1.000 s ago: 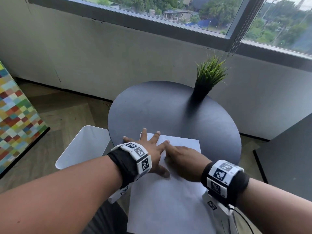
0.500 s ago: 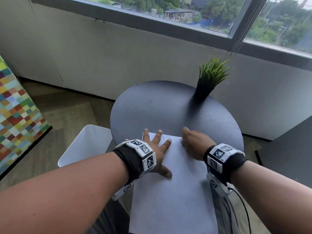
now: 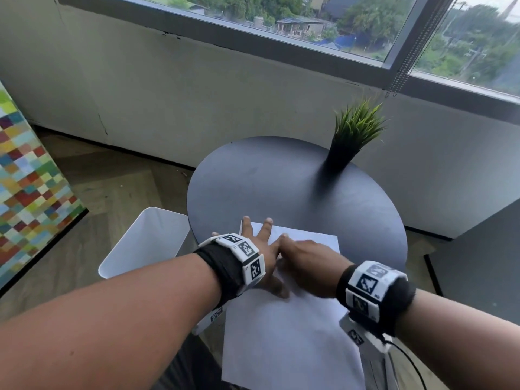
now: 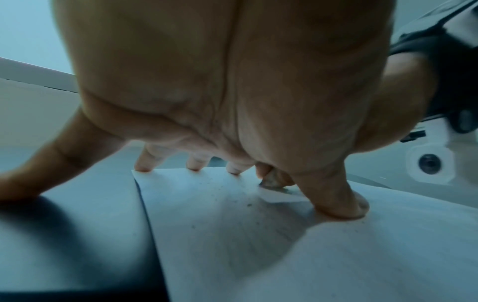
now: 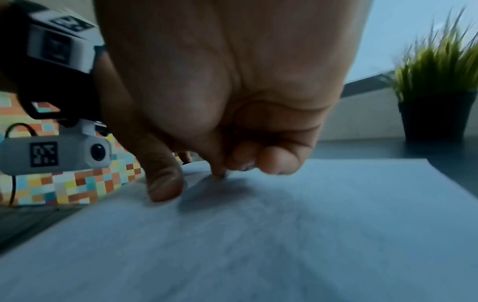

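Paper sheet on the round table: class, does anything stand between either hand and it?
Nothing visible does. The left hand lies spread on the paper sheet; the right hand presses fingertips on it. The potted plant stands apart, far across the table.

The head view looks from above and behind the forearms, forward and down onto the round worktop (image 3: 281,192), far enough off to take in the wall (image 3: 197,94), window (image 3: 309,18) and floor (image 3: 112,198). The left wrist view sits close under the left hand (image 4: 232,81), looking along the palm to the fingers (image 4: 145,161) on the sheet of paper (image 4: 232,245). The right wrist view sits likewise under the right hand (image 5: 220,81), facing the potted plant (image 5: 437,114). All three share the paper; the left wrist view also catches the right wrist camera (image 4: 429,163), the right wrist view the left wrist camera (image 5: 51,155).
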Available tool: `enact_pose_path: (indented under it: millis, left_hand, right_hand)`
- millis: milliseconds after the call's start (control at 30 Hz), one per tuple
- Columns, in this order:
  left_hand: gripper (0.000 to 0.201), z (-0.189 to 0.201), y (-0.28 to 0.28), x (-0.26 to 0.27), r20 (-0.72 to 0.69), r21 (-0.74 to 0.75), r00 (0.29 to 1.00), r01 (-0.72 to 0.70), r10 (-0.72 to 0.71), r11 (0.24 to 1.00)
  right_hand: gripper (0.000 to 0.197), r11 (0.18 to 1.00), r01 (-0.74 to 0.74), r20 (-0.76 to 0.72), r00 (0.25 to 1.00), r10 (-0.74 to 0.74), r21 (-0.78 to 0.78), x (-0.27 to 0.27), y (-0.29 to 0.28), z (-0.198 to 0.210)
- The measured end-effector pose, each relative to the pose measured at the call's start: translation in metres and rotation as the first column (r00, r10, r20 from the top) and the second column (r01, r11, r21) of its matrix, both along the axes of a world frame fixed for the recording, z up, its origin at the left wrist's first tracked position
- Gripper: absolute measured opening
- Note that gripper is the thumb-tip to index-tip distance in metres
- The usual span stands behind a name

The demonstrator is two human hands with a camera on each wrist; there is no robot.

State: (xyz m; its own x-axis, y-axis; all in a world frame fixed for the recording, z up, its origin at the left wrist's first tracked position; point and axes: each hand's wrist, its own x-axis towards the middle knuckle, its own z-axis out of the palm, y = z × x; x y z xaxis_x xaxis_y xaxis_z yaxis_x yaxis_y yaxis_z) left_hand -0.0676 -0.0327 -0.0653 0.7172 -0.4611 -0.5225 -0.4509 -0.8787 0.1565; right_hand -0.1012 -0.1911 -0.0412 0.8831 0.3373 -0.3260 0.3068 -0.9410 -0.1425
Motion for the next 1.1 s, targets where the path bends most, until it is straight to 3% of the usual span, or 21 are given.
enact_pose_path:
  millis: [67, 200, 300, 367, 533, 700, 867, 1000, 1100]
  left_hand:
    - [0.122, 0.000, 0.000, 0.000, 0.008, 0.000, 1.000, 0.005, -0.005, 1.000]
    - [0.127, 0.002, -0.003, -0.002, 0.012, 0.028, 1.000, 0.001, -0.001, 1.000]
    - [0.128, 0.000, -0.001, -0.001, 0.005, 0.019, 1.000, 0.000, 0.000, 1.000]
    - [0.127, -0.001, -0.001, 0.000, 0.004, 0.011, 1.000, 0.004, -0.004, 1.000]
    - [0.127, 0.004, -0.003, -0.002, 0.006, 0.029, 1.000, -0.002, 0.002, 1.000]
    - [0.126, 0.002, -0.002, -0.002, 0.008, 0.009, 1.000, -0.002, 0.002, 1.000]
    - [0.126, 0.002, -0.003, -0.003, 0.019, 0.023, 1.000, 0.005, -0.006, 1.000]
    - [0.125, 0.003, 0.000, -0.004, 0.028, -0.004, 1.000, 0.003, -0.002, 1.000]
    - [0.126, 0.001, -0.001, -0.002, 0.018, 0.022, 1.000, 0.003, -0.003, 1.000]
  right_hand:
    - [0.021, 1.000, -0.015, -0.005, 1.000, 0.015, -0.008, 0.003, -0.007, 0.001]
    - [0.017, 0.975, 0.223, 0.067, 0.973, -0.222, -0.017, 0.029, -0.042, 0.008]
    - [0.011, 0.994, 0.101, 0.042, 0.994, -0.099, -0.031, 0.006, -0.018, 0.007]
    - [0.022, 1.000, 0.007, -0.015, 1.000, -0.007, -0.018, -0.009, -0.006, 0.005]
    - [0.018, 0.971, 0.236, 0.092, 0.969, -0.231, -0.044, 0.022, -0.037, 0.007]
    - [0.007, 0.996, -0.004, 0.055, 0.998, 0.009, -0.094, -0.005, -0.010, -0.001]
    - [0.006, 0.969, 0.191, 0.169, 0.972, -0.164, -0.158, 0.029, -0.040, 0.003]
    - [0.010, 0.995, -0.006, 0.120, 0.993, 0.019, -0.103, 0.013, -0.015, -0.001]
    - [0.010, 0.986, 0.108, 0.135, 0.987, -0.091, -0.125, 0.022, -0.032, 0.003]
